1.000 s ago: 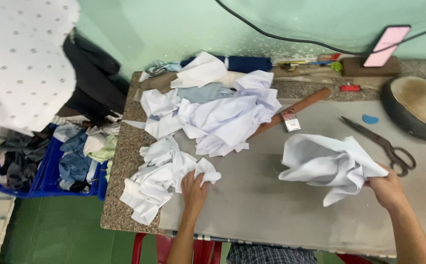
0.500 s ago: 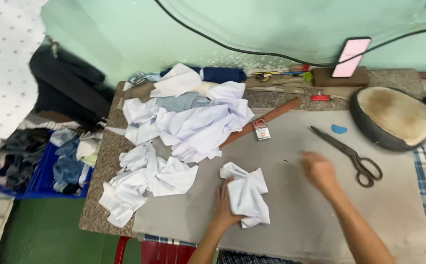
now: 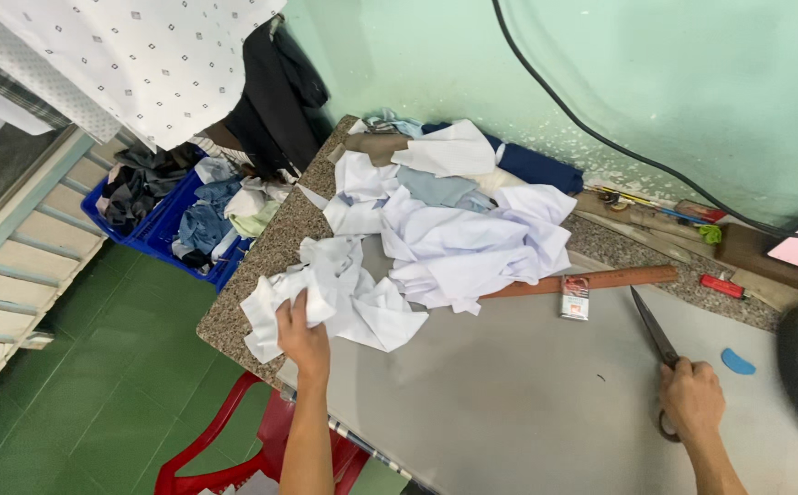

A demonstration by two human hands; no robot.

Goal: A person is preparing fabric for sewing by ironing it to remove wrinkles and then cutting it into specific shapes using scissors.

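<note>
Since half a second ago: left hand moved from mid-desk to the small white scrap pile at nine o'clock, fingers closed on crumpled cloth to add it; right hand now wrapped around scissors handles at three o'clock on the grey desk.

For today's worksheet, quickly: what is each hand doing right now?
Left hand: closed on white cloth scraps.
Right hand: closed on scissors handles.
</note>
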